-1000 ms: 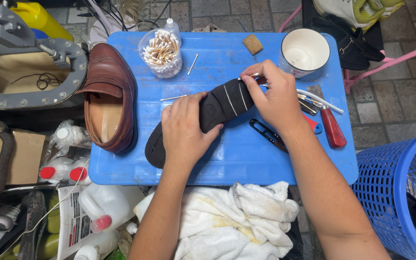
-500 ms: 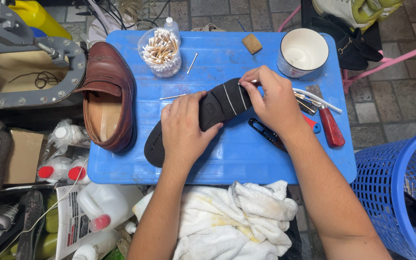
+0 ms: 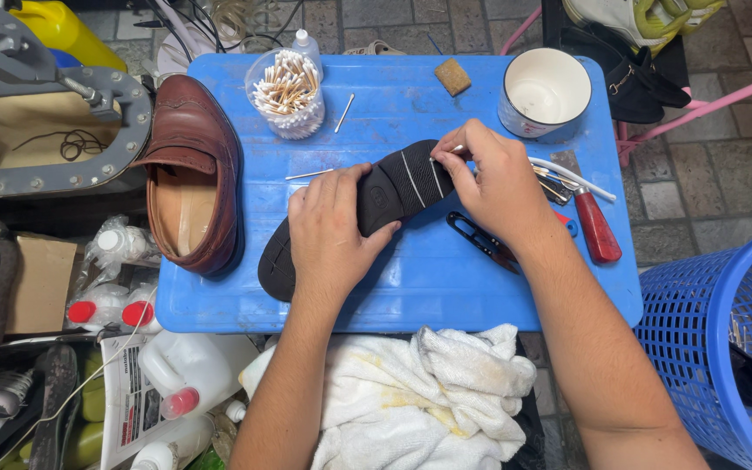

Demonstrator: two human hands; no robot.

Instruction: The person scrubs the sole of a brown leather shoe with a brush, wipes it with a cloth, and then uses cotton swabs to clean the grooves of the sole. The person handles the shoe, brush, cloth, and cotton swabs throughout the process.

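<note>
A black shoe (image 3: pixel 391 193) lies sole-up across a blue plastic table (image 3: pixel 428 278). My left hand (image 3: pixel 331 233) presses down on its middle and holds it steady. My right hand (image 3: pixel 500 183) pinches a cotton swab (image 3: pixel 447 151) against the ribbed toe end of the sole. A brown leather loafer (image 3: pixel 193 178) stands upright on the table's left side, apart from both hands.
A clear cup of cotton swabs (image 3: pixel 288 94), a white mug (image 3: pixel 543 92), a tan sponge block (image 3: pixel 453 77), black snips (image 3: pixel 479 237) and a red-handled tool (image 3: pixel 597 228) lie on the table. A white towel (image 3: pixel 411 400) covers my lap. A blue basket (image 3: pixel 724 339) stands at right.
My right hand has slid the swab a little down and left along the toe end of the sole. My left hand keeps its hold.
</note>
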